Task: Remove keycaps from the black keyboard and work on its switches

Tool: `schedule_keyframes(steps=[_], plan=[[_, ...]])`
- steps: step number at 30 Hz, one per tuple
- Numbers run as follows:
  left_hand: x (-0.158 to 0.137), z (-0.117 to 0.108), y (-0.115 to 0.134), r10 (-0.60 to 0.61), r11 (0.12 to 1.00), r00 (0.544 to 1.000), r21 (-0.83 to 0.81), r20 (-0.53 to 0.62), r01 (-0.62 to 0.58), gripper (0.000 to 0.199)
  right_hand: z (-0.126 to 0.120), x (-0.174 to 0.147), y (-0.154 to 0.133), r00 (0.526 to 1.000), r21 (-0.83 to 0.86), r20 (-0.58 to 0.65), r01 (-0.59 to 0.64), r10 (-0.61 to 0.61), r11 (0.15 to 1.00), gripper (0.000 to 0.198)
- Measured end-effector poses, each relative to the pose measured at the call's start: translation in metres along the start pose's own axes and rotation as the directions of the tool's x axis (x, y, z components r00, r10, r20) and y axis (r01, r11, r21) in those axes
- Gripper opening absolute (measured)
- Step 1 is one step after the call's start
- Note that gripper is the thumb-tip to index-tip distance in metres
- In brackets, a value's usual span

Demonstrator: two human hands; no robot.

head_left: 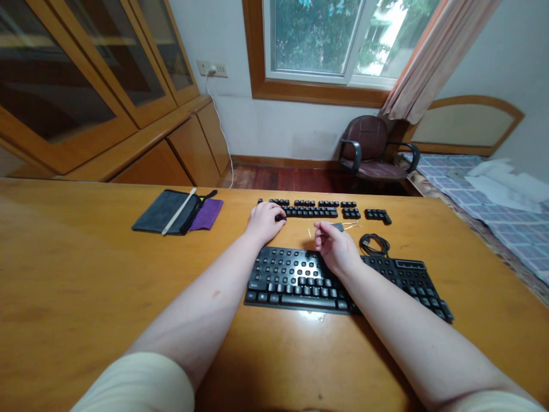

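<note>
Many loose keycaps [312,212], upper centre, rows running rightward from nearer left hand [264,222] | I can't tell its grip | right hand [338,249] pinches wire tool [338,227]

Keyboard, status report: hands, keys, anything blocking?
Left hand at loose keys. Right hand holding wire tool. Keyboard flat, many keys off; right forearm covers part.

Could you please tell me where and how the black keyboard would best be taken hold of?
Probably by the outer edges of its two short ends, coming in from left and right together: the black keyboard is a long, low slab lying flat on the table, and keys crowd its top, so the rim offers the better hold.
</note>
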State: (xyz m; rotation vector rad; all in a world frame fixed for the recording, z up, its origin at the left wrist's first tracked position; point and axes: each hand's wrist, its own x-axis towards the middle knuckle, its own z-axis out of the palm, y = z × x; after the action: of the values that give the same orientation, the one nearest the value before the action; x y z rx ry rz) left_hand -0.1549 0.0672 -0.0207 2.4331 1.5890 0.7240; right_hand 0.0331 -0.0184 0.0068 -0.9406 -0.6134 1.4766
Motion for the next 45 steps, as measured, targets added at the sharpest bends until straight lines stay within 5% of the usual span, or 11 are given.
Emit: schedule_keyframes(steps=[26, 33, 37, 40, 45], plan=[[-0.003, -0.01, 0.004, -0.008, 1.0, 0.999, -0.012, -0.038, 0.007, 0.025, -0.001, -0.001, 0.0, 1.0, -0.012, 0.014, -0.024, 0.025, 1.0, 0.022], [-0.003, -0.021, 0.007, -0.075, 0.996, 0.993, -0.05, -0.089, 0.071, 0.02, 0.001, -0.004, -0.001, 1.0, 0.023, 0.019, -0.006, 0.005, 1.0, 0.049], [-0.009, -0.024, 0.029, 0.034, 0.998, 0.994, -0.063, 0.107, -0.027, 0.024, 0.006, -0.011, 0.0, 0.995, -0.131, 0.081, 0.074, -0.064, 0.989, 0.04], [-0.019, -0.021, 0.048, 0.176, 0.984, 0.953, -0.037, 0.246, -0.172, 0.023, 0.011, -0.018, -0.007, 0.985, -0.333, 0.133, 0.146, -0.107, 0.932, 0.03], [-0.027, -0.011, 0.056, 0.283, 0.959, 0.901, -0.087, 0.33, -0.269, 0.027, 0.01, -0.029, -0.03, 0.929, -0.67, 0.37, 0.27, -0.003, 0.692, 0.021]])
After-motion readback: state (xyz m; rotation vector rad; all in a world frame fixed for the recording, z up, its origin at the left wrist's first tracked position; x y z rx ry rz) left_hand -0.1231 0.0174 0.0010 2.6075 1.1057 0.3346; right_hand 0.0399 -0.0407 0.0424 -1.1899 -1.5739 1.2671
